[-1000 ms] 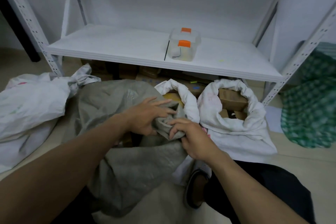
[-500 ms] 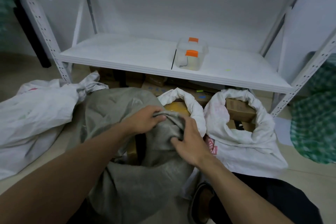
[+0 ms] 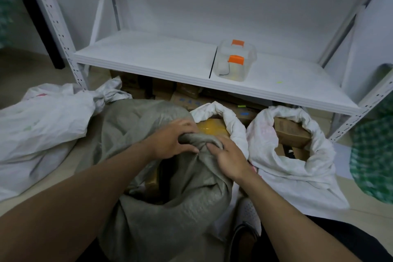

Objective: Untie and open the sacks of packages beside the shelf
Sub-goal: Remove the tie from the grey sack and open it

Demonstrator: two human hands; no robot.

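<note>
A white metal shelf (image 3: 148, 53) fills the back of the scene, its lower board bare except for one small box, with cardboard cartons (image 3: 187, 91) stowed on the floor beneath it. Four sacks crowd the floor in front of it. At the left, a white sack (image 3: 42, 125) lies on its side, its neck knotted and not yet opened. At the centre slumps the grey sack (image 3: 170, 208), the one being worked on, with its mouth already loose and a carton edge showing in the dark gap below the hands. Just beside it, nearer the shelf, stand two opened white sacks, the middle sack (image 3: 231, 121) showing a yellow package (image 3: 210, 125) and the right-hand sack (image 3: 297, 168) showing brown cartons. Both have their rims rolled down into thick collars, apparently so the mouths stay open.

The grey sack's rim seems to be getting the same treatment. The left hand (image 3: 172, 140) has a clenched grip, fingers curled over a bunched roll of grey fabric. The right hand (image 3: 229, 155) meets it from the other side, its grip closed on the same roll, fingertips pressed into the fold and the thumb hidden.

On the shelf sits a clear plastic box (image 3: 236, 61) with orange latches.
</note>
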